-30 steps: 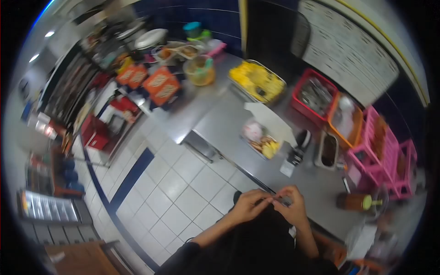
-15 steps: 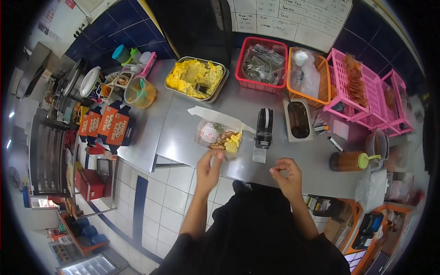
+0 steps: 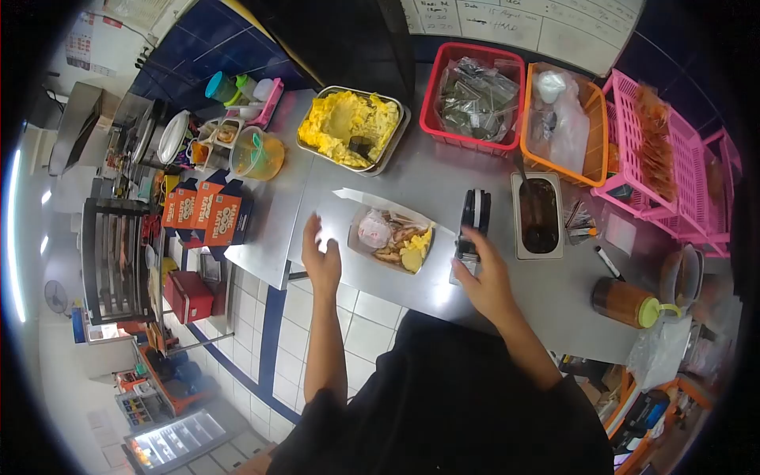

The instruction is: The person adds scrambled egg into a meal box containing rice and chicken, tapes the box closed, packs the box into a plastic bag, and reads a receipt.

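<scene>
While the right hand [image 3: 485, 275], thumb and fingers parted, is partly hiding the black device [image 3: 475, 208] right of the food box [image 3: 366, 198], contact is proving unreadable. Behind the box, a metal tray [image 3: 394, 138] is resting on the surface [image 3: 443, 186]; left of the box, the left hand [image 3: 321, 257] is hovering empty, fingers spread.

The left hand [image 3: 321, 260] is over the near edge of the tabletop [image 3: 554, 305], thumb and fingers parted, the left forearm [image 3: 326, 348] pointing straight forward. The right hand [image 3: 487, 279] is just in from that edge, thumb and forefinger spread apart, the right forearm [image 3: 526, 347] slanting forward and inward
</scene>
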The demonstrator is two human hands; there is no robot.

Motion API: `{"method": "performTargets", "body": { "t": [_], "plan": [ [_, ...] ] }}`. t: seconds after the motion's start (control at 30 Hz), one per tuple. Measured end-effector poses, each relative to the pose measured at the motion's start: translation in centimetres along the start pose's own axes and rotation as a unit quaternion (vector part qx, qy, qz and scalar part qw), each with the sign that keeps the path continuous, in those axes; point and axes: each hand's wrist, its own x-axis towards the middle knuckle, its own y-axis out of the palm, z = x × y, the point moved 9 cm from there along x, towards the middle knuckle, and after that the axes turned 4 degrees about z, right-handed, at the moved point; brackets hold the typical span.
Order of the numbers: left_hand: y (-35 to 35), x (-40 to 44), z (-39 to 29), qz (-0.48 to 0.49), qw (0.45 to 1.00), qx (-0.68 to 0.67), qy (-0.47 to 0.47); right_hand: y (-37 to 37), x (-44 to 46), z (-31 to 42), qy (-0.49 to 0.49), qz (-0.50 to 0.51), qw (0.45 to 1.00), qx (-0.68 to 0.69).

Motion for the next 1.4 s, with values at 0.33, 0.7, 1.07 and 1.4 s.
{"method": "performTargets", "body": {
  "t": [0.33,0.7,1.07,1.4],
  "plan": [
    [6.8,4.5,4.3,0.35,0.917,0.103,0.162,12.9,-1.3,-2.1,0.024,0.025,0.964,-0.263],
    [5.8,1.8,11.1,0.32,0.935,-0.073,-0.138,14.0,-2.2,-3.6,0.191,-0.163,0.968,0.026],
    [7.1,1.2,15.8,0.413,0.872,-0.227,-0.132,16.2,-4.2,-8.0,0.161,-0.048,0.945,0.282],
    [8.2,0.9,11.9,0.477,0.861,0.161,0.072,17.0,-1.1,-7.5,0.378,0.01,0.895,-0.237]
  ]
}}
